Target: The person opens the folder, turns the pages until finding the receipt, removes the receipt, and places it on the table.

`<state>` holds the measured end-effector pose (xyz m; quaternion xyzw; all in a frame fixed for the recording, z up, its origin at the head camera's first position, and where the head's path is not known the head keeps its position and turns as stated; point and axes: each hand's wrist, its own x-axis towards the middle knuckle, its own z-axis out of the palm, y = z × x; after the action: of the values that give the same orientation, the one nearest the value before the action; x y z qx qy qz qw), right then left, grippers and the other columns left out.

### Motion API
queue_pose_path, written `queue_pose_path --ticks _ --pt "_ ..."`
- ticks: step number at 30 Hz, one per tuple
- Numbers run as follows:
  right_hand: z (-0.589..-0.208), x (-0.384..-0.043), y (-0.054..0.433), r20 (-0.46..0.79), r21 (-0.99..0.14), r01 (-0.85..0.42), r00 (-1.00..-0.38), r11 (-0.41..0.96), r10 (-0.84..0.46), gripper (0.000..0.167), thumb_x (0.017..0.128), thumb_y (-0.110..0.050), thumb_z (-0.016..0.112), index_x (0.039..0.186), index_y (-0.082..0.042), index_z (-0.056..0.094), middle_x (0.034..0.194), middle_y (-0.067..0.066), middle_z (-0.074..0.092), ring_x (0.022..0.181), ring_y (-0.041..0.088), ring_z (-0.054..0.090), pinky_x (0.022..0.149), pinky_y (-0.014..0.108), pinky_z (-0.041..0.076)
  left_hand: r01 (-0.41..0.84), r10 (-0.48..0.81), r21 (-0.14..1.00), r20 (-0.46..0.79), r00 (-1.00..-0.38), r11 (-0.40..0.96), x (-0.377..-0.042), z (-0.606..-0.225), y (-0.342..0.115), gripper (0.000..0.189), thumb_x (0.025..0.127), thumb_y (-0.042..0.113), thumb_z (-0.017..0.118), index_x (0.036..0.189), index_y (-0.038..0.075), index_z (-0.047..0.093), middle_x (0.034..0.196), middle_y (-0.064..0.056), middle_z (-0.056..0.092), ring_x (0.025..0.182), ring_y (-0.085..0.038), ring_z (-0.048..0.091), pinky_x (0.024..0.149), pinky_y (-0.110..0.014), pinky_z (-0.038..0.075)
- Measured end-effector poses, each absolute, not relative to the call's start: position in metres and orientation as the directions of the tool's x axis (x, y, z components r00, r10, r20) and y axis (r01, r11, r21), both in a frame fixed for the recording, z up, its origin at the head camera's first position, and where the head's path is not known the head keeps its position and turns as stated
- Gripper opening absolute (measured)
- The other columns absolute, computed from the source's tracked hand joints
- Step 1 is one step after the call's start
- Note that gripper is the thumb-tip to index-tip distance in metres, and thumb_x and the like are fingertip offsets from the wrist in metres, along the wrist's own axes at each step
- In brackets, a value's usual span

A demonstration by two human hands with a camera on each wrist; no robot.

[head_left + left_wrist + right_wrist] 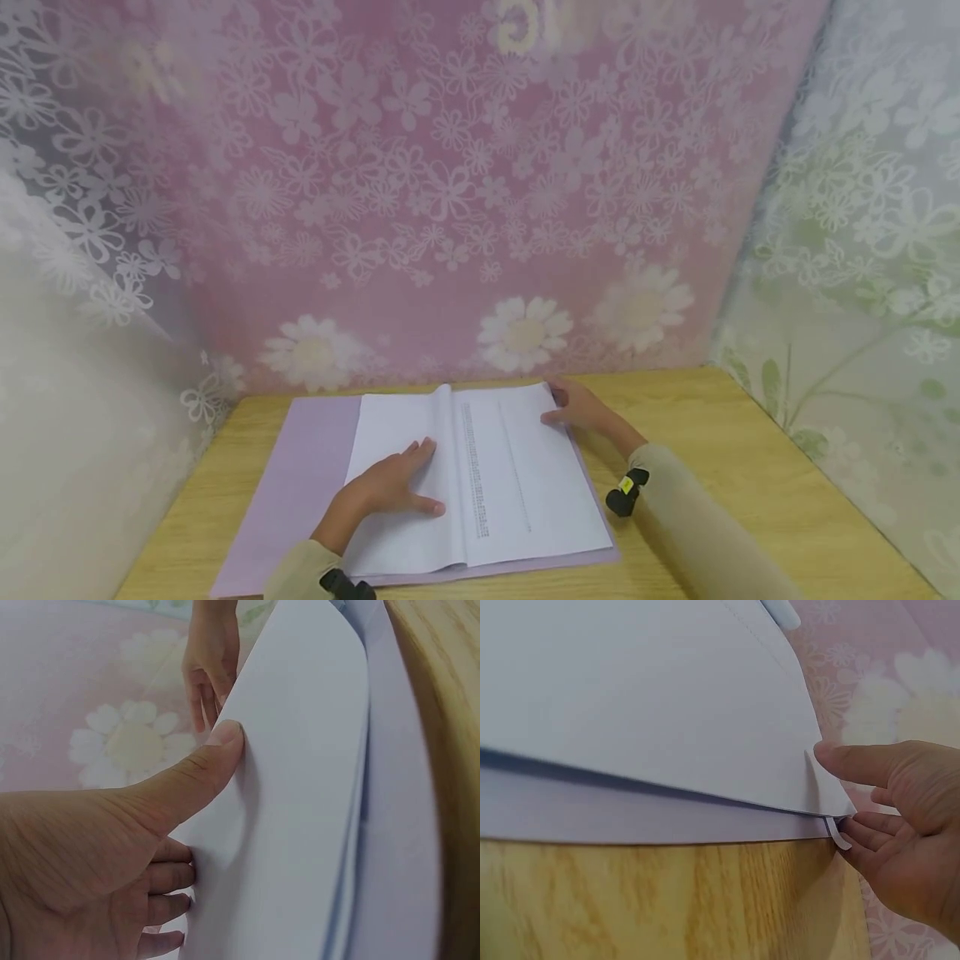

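Observation:
A stapled-looking booklet of white pages (540, 475) with a lilac cover (315, 467) lies open on the table. Printed text runs in narrow lines along its right-hand page. My left hand (393, 483) rests on the left-hand page with fingers spread, its thumb (206, 769) against the paper near the raised middle fold. At the far right corner, my right hand (581, 406) pinches the pages, thumb (855, 761) on top and fingers underneath. A short curled white strip (838, 834) sticks out beside those fingers.
The wooden table (660, 396) extends past the booklet on both sides. A pink flowered curtain (450, 208) hangs right behind the table's far edge, with pale flowered sheets (862, 333) at the sides. Black wrist devices (626, 493) sit on both sleeves.

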<state>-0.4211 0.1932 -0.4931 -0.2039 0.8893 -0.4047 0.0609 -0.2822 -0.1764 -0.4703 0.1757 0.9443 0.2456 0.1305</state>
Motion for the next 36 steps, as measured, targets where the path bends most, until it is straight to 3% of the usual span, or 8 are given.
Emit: queue_pose_path --ticks 10,20,28,36 --pt "-0.496 -0.422 0.192 0.088 -0.739 -0.341 -0.904 0.581 -0.419 0.084 0.090 -0.010 0.078 0.158 0.004 0.030 0.162 0.030 0.030 0.145 0.049 0.037 0.116 0.056 0.037 0.260 0.383 0.503 -0.158 -0.910 0.824 -0.281 -0.470 -0.178 0.109 0.077 0.053 0.085 0.160 0.007 0.031 0.164 -0.024 0.031 0.148 -0.045 0.037 0.118 -0.058 0.036" --pt "-0.489 -0.421 0.193 0.071 -0.766 -0.331 -0.895 0.551 -0.440 0.080 0.092 -0.008 0.075 0.156 0.008 0.030 0.161 0.031 0.030 0.143 0.052 0.039 0.113 0.058 0.040 0.259 0.387 0.516 -0.158 -0.908 0.817 -0.280 -0.467 -0.177 0.109 0.077 0.050 0.086 0.160 0.006 0.031 0.164 -0.025 0.031 0.149 -0.046 0.035 0.118 -0.059 0.036" --pt "-0.484 -0.419 0.195 0.119 -0.754 -0.369 -0.890 0.543 -0.440 0.080 0.092 -0.006 0.074 0.158 0.002 0.030 0.153 0.032 0.044 0.139 0.052 0.045 0.113 0.063 0.040 0.255 0.399 0.536 -0.170 -0.901 0.805 -0.284 -0.470 -0.175 0.110 0.078 0.052 0.085 0.161 0.006 0.029 0.166 -0.022 0.028 0.152 -0.042 0.032 0.119 -0.058 0.034" --pt "-0.482 -0.403 0.199 0.178 -0.833 -0.384 -0.867 0.398 -0.465 0.080 0.096 -0.008 0.070 0.160 0.002 0.022 0.152 0.033 0.044 0.139 0.052 0.046 0.111 0.062 0.043 0.261 0.401 0.521 -0.174 -0.900 0.813 -0.286 -0.473 -0.177 0.112 0.077 0.053 0.085 0.161 0.007 0.028 0.166 -0.021 0.029 0.152 -0.041 0.032 0.119 -0.057 0.035"
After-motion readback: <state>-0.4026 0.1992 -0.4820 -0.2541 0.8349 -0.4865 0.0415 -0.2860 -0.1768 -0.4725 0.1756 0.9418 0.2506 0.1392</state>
